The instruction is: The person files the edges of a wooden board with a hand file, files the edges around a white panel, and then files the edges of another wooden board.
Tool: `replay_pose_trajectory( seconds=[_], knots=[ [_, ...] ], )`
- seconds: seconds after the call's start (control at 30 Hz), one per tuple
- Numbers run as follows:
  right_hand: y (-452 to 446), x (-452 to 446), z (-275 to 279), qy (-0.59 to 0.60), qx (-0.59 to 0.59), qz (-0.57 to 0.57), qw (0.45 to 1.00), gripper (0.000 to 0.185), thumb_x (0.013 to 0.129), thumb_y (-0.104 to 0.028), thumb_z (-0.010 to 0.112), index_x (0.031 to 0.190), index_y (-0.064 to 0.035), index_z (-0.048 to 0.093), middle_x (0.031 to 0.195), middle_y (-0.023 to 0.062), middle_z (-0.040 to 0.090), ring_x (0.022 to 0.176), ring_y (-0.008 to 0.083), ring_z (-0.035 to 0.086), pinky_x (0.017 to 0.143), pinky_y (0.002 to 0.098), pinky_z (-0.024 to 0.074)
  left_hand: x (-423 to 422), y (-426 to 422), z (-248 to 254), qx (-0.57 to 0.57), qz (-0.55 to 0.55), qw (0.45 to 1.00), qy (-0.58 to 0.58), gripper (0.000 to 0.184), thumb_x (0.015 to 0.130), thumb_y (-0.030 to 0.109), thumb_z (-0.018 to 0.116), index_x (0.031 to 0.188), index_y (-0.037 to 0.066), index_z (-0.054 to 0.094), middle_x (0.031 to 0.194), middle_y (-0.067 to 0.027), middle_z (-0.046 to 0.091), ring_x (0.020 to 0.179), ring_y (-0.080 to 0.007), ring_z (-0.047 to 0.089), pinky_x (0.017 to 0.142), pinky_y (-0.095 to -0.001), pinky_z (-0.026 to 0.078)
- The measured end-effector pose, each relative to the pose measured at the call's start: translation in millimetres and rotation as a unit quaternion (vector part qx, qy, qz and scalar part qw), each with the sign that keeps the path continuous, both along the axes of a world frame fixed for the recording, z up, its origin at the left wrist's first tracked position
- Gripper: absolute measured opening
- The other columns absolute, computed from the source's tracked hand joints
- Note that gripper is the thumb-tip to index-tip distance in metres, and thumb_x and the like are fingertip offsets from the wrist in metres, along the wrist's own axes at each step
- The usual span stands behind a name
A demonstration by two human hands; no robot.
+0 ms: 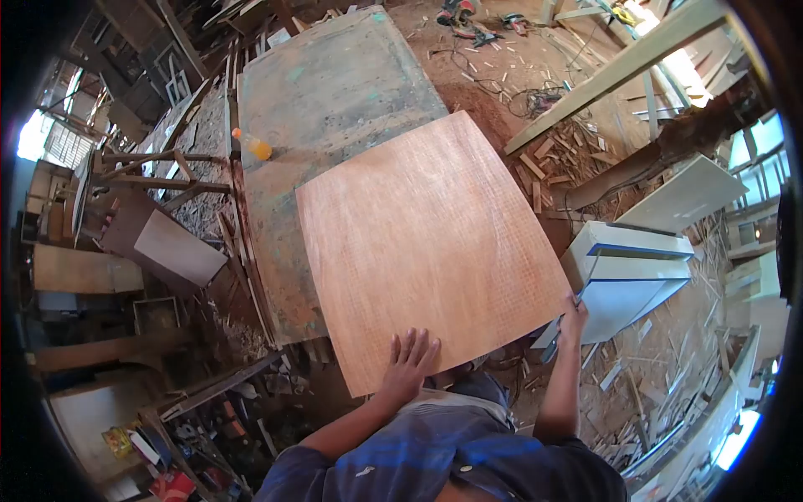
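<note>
A large plywood panel (435,243) with light reddish-brown grain lies over the near end of the worktable (335,92) and overhangs it toward my body. Flat on the panel's near edge rests my left hand (409,361), fingers spread. My right hand (572,320) is closed at the panel's near right corner. A thin, dark, narrow thing shows above and below the right fist; its kind is too small to tell, and the fingers hide its middle.
An orange-capped bottle (253,145) lies on the table's left side. White panels with blue edges (636,263) stand to the right. A wooden beam (619,71) slants across the upper right. Wood offcuts (552,167) and power tools (460,12) lie on the dirt floor.
</note>
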State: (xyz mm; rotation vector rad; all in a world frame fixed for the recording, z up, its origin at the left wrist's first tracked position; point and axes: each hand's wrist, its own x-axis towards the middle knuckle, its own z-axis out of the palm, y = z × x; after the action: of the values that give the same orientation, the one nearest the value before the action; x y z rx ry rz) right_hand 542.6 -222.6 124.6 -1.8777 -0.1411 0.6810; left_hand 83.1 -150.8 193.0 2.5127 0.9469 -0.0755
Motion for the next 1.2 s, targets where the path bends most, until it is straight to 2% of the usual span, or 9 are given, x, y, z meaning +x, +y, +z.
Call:
replay_pose_trajectory(
  seconds=[0.2, 0.23, 0.3, 0.37, 0.47, 0.73, 0.97, 1.03, 1.2],
  knots=[
    [32, -30, 53, 0.112, 0.182, -0.187, 0.959, 0.068, 0.109, -0.076, 0.049, 0.118, -0.0125, 0.070, 0.078, -0.0029, 0.060, 0.062, 0.0041, 0.053, 0.046, 0.0239, 0.0344, -2, 86, 189, -0.009, 0.045, 0.998, -0.030, 0.076, 0.082, 0.014, 0.082, 0.155, 0.008, 0.060, 0.158, -0.0217, 0.059, 0.149, -0.0405, 0.055, 0.125, -0.0564, 0.042],
    [35, -37, 37, 0.124, 0.174, -0.207, 0.955, 0.057, 0.111, -0.066, 0.056, 0.120, -0.0123, 0.071, 0.079, -0.0023, 0.059, 0.063, 0.0067, 0.054, 0.049, 0.0255, 0.0380, -2, 102, 217, 0.003, 0.071, 0.996, -0.049, 0.071, 0.081, 0.012, 0.082, 0.150, 0.007, 0.066, 0.152, -0.0218, 0.067, 0.143, -0.0391, 0.063, 0.122, -0.0532, 0.048],
    [61, -64, -19, 0.036, 0.203, -0.127, 0.970, 0.049, 0.109, -0.052, 0.066, 0.125, -0.0066, 0.072, 0.082, -0.0006, 0.064, 0.070, 0.0145, 0.063, 0.060, 0.0302, 0.0501, -6, 126, 254, 0.078, 0.087, 0.991, -0.071, 0.057, 0.079, 0.006, 0.080, 0.136, 0.005, 0.075, 0.136, -0.0204, 0.075, 0.130, -0.0374, 0.072, 0.113, -0.0486, 0.056],
    [104, -95, -70, -0.182, 0.040, 0.064, 0.980, 0.041, 0.104, -0.043, 0.074, 0.119, -0.0042, 0.075, 0.096, 0.0086, 0.077, 0.084, 0.0287, 0.073, 0.079, 0.0427, 0.0587, -6, 146, 280, 0.129, 0.093, 0.982, -0.097, 0.050, 0.077, 0.000, 0.077, 0.127, 0.004, 0.080, 0.126, -0.0196, 0.080, 0.121, -0.0360, 0.077, 0.106, -0.0453, 0.061],
    [197, -156, -57, -0.232, -0.090, 0.206, 0.946, 0.064, 0.093, -0.047, 0.081, 0.135, -0.0014, 0.066, 0.126, 0.0274, 0.074, 0.112, 0.0488, 0.073, 0.099, 0.0543, 0.0586, 0, 161, 306, 0.149, 0.111, 0.972, -0.143, 0.047, 0.075, -0.007, 0.070, 0.120, 0.003, 0.082, 0.122, -0.0201, 0.082, 0.116, -0.0350, 0.079, 0.102, -0.0423, 0.063],
    [277, -230, -80, -0.230, -0.186, 0.306, 0.905, 0.088, 0.086, -0.042, 0.086, 0.157, -0.0066, 0.046, 0.138, 0.0306, 0.067, 0.121, 0.0461, 0.073, 0.100, 0.0559, 0.0596, -6, 172, 313, 0.150, 0.120, 0.961, -0.198, 0.047, 0.074, -0.008, 0.070, 0.119, 0.003, 0.082, 0.119, -0.0174, 0.083, 0.112, -0.0315, 0.081, 0.100, -0.0397, 0.063],
    [216, -237, -26, -0.281, -0.122, 0.497, 0.812, 0.051, 0.091, -0.022, 0.072, 0.141, -0.0125, 0.066, 0.133, 0.0213, 0.073, 0.119, 0.0439, 0.073, 0.099, 0.0568, 0.0594, -13, 169, 303, 0.164, 0.103, 0.959, -0.209, 0.041, 0.077, 0.001, 0.072, 0.116, 0.009, 0.083, 0.116, -0.0106, 0.084, 0.106, -0.0278, 0.081, 0.093, -0.0409, 0.064],
    [208, -233, -41, -0.318, -0.122, 0.582, 0.738, 0.041, 0.093, -0.023, 0.070, 0.134, -0.0177, 0.073, 0.135, 0.0175, 0.074, 0.120, 0.0447, 0.072, 0.099, 0.0574, 0.0591, -12, 160, 296, 0.162, 0.099, 0.963, -0.192, 0.040, 0.077, 0.002, 0.073, 0.115, 0.009, 0.082, 0.115, -0.0100, 0.084, 0.106, -0.0288, 0.081, 0.093, -0.0416, 0.064],
    [209, -245, -135, -0.472, -0.059, 0.516, 0.712, 0.036, 0.097, -0.028, 0.068, 0.132, -0.0232, 0.075, 0.137, 0.0158, 0.074, 0.121, 0.0442, 0.072, 0.099, 0.0570, 0.0594, -11, 131, 266, 0.118, 0.082, 0.977, -0.159, 0.046, 0.076, 0.007, 0.075, 0.122, 0.009, 0.079, 0.125, -0.0097, 0.080, 0.117, -0.0312, 0.075, 0.100, -0.0434, 0.059]
  ],
)
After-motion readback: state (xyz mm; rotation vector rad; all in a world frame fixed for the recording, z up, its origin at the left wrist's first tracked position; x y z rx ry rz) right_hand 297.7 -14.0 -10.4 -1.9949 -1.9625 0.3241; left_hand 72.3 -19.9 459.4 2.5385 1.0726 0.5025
